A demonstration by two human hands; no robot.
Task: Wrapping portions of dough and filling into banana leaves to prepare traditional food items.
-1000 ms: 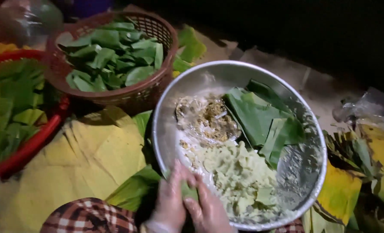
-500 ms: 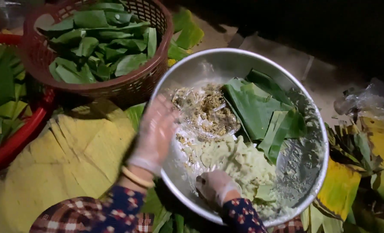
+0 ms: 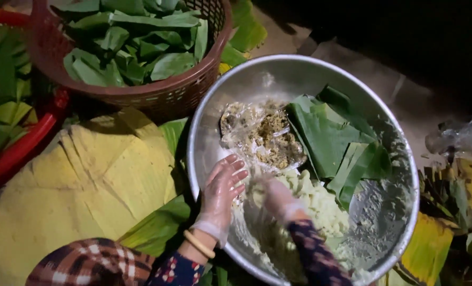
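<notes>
Head view: both gloved hands have come into the metal bowl (image 3: 204, 132) since a second ago, when they met at its near rim. The left hand (image 3: 221, 189) rests open, fingers spread, at the pale dough (image 3: 321, 204), which lies at 6 o'clock; the right hand (image 3: 279, 197) is blurred there, so its grip is unclear. Folded banana leaves (image 3: 331, 137) sit at 3 o'clock.
</notes>
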